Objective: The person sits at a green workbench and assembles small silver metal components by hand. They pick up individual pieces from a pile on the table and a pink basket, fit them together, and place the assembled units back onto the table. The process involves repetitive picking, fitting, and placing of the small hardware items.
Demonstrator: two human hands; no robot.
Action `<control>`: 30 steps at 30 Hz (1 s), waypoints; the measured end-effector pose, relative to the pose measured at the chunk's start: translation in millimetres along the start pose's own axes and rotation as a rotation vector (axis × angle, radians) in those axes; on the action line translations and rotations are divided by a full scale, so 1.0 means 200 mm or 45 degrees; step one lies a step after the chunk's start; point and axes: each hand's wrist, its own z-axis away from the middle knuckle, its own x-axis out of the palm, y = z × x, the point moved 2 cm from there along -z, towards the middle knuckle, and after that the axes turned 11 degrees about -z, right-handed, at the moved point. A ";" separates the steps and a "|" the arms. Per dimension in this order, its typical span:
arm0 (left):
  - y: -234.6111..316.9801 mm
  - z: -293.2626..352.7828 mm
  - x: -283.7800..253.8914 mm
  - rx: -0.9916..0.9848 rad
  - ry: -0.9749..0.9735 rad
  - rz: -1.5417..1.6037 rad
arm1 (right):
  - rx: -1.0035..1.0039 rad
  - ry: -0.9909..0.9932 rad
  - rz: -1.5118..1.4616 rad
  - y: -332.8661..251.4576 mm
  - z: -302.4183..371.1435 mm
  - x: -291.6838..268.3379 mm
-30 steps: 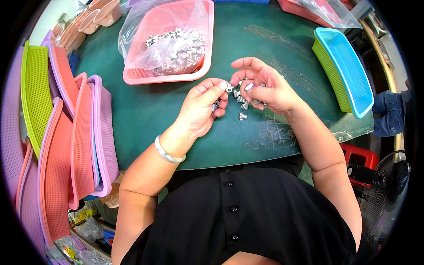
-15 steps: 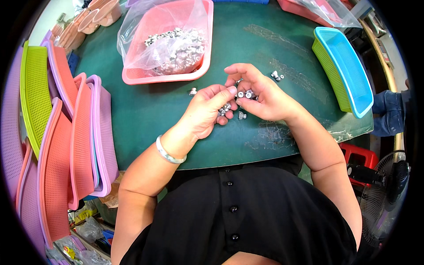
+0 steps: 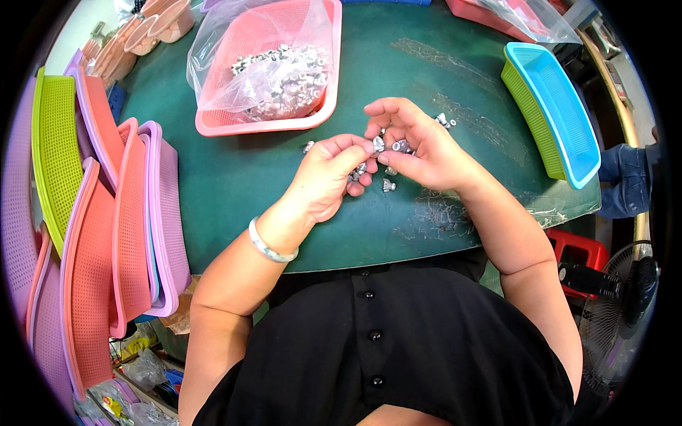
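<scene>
My left hand (image 3: 325, 169) is closed, with a small silver-grey part (image 3: 379, 144) at the tips of its thumb and forefinger. Several more such parts (image 3: 357, 171) sit under its curled fingers. Facing it, my right hand (image 3: 431, 150) curls round other silver-grey parts (image 3: 401, 146), its thumb tip close to the pinched one. On the green table just below the hands lies a loose part (image 3: 388, 185). Another loose part (image 3: 308, 148) is left of my left hand, and a few parts (image 3: 443, 121) lie beyond my right hand.
A pink basket (image 3: 270, 128) at the far side holds a clear bag (image 3: 284, 89) of similar parts. To the right stands a blue-and-green basket (image 3: 550, 106). Stacked coloured baskets (image 3: 92, 234) line the left edge. A black fan (image 3: 618, 298) and red stool (image 3: 579, 255) are at lower right.
A small part now shows at my left thumb tip, between the hands. My right fingers have shifted slightly, and both hands stay at nearly the same spot.
</scene>
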 end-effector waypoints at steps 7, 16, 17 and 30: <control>0.00 0.00 -0.01 0.050 -0.026 0.005 | -0.029 0.073 -0.069 0.00 -0.01 -0.01; -0.01 0.00 -0.01 0.039 -0.108 0.088 | -0.084 0.072 -0.059 -0.01 0.00 -0.01; -0.01 0.00 -0.01 0.039 -0.117 0.099 | -0.083 0.072 -0.055 -0.01 0.00 0.00; 0.01 -0.01 -0.01 -0.102 -0.169 0.376 | -0.109 0.050 -0.005 -0.02 0.00 0.01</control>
